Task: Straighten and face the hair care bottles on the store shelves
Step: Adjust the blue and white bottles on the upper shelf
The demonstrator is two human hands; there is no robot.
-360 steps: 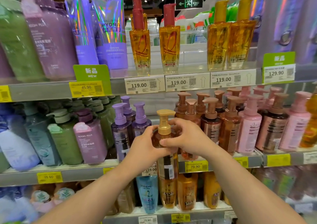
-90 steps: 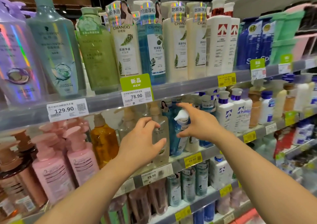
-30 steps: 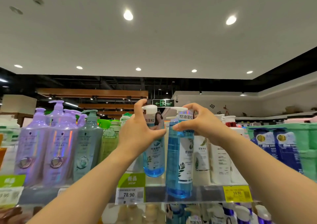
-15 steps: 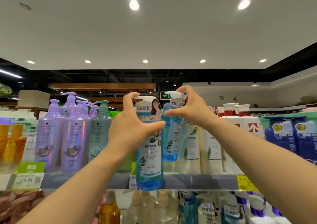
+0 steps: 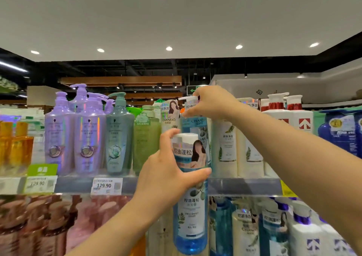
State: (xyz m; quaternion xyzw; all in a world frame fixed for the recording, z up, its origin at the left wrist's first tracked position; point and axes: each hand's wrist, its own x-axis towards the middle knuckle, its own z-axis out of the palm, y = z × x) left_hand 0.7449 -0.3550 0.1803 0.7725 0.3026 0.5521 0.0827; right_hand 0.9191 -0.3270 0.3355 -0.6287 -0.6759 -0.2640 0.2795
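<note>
My left hand (image 5: 166, 179) grips a blue clear bottle (image 5: 191, 216) around its upper part, holding it off the shelf in front of the shelf edge, label facing me. Behind and above it, my right hand (image 5: 212, 102) pinches the white pump top of a second blue bottle (image 5: 195, 124) that stands on the top shelf (image 5: 242, 185). Cream bottles (image 5: 225, 148) stand just right of it, and a green bottle (image 5: 146, 142) stands to its left.
Purple pump bottles (image 5: 72, 136) and a grey-green one (image 5: 119, 136) line the top shelf to the left, white and dark blue bottles (image 5: 340, 132) to the right. Price tags (image 5: 106, 185) hang on the shelf edge. More bottles fill the shelf below (image 5: 274, 228).
My left hand has brought its blue bottle down and toward me, off the top shelf. My right hand stays on the pump of the other blue bottle, now set back in the row.
</note>
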